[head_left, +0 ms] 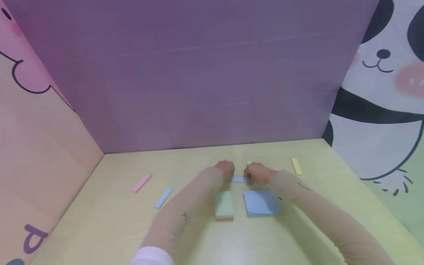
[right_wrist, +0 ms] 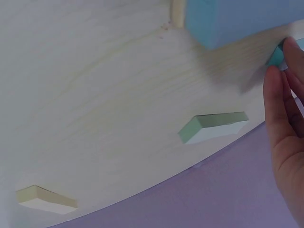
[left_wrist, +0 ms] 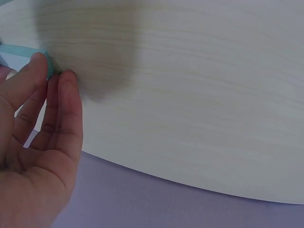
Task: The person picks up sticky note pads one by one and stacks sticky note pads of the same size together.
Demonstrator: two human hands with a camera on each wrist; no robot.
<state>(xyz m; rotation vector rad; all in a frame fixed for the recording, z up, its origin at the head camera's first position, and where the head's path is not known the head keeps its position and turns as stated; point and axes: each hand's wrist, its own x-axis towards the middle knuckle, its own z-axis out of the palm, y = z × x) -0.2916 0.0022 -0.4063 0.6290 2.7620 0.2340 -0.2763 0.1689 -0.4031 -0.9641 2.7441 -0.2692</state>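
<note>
A narrow light-blue sticky-note pad [head_left: 238,179] spans the gap between the two hands toward the back of the table. My left hand [head_left: 226,170] pinches one end of it; thumb and fingertips meet at its teal edge [left_wrist: 47,64] in the left wrist view. At the other end, thumb and fingers of my right hand [head_left: 260,173] pinch the pad's corner [right_wrist: 276,58]. Nearer than the hands lie a green rectangular pad [head_left: 224,204] atop a reddish layer and a square blue pad [head_left: 262,203]. The left forearm passes close beside the green one.
Narrow pink [head_left: 142,183] and blue [head_left: 163,198] pads lie at the left. A narrow yellow pad [head_left: 296,166] is at the back right; a green one [right_wrist: 213,127] lies near the far edge. A purple panel [head_left: 198,92] rises behind the table, with printed side panels.
</note>
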